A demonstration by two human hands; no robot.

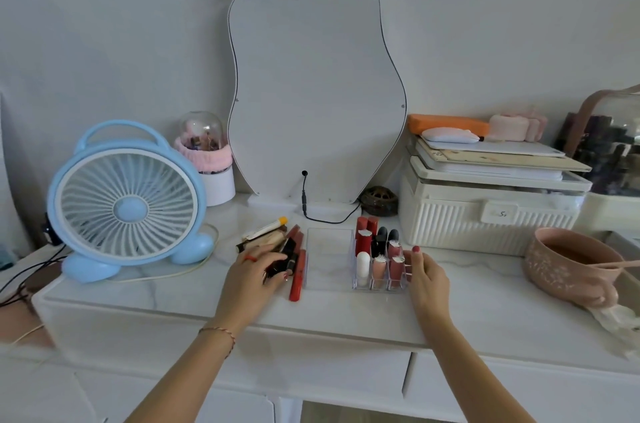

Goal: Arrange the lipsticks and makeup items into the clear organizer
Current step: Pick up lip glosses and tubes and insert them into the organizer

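Clear acrylic organizer (346, 259) sits mid-worktop, right cells partly filled. Right hand (427, 275) steadies its right side, fingers relaxed, apart. Left hand (258, 270) curls fingers around a dark lipstick (285, 254) from the loose pile, likely to slot next.

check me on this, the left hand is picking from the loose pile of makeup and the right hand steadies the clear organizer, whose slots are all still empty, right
Not quite: the head view shows the clear organizer already has lipsticks standing in its right-side slots; only its wide left compartment looks empty. The rest holds: the left hand is on the loose pile, and the right hand rests against the organizer.
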